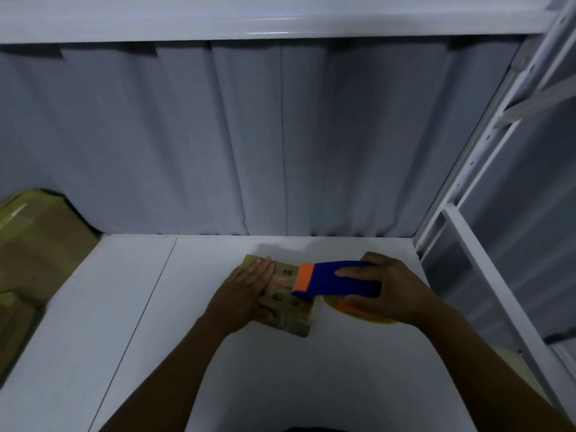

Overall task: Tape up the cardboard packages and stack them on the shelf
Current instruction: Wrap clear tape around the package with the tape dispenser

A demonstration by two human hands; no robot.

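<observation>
A small cardboard package (pixel 285 310) with yellowish tape on it lies on the white shelf board (pixel 156 338) near the back. My left hand (pixel 246 294) lies flat on its left part and presses it down. My right hand (pixel 386 291) grips a blue and orange tape dispenser (pixel 336 280). The dispenser's orange front edge rests on the package's top. A yellow tape roll (pixel 364 318) shows under my right hand.
Larger cardboard packages (pixel 37 244) wrapped in yellowish tape are stacked at the left edge of the shelf. A grey curtain (pixel 280 135) hangs behind. White shelf uprights (pixel 486 229) stand on the right and another shelf board (pixel 249 17) runs overhead.
</observation>
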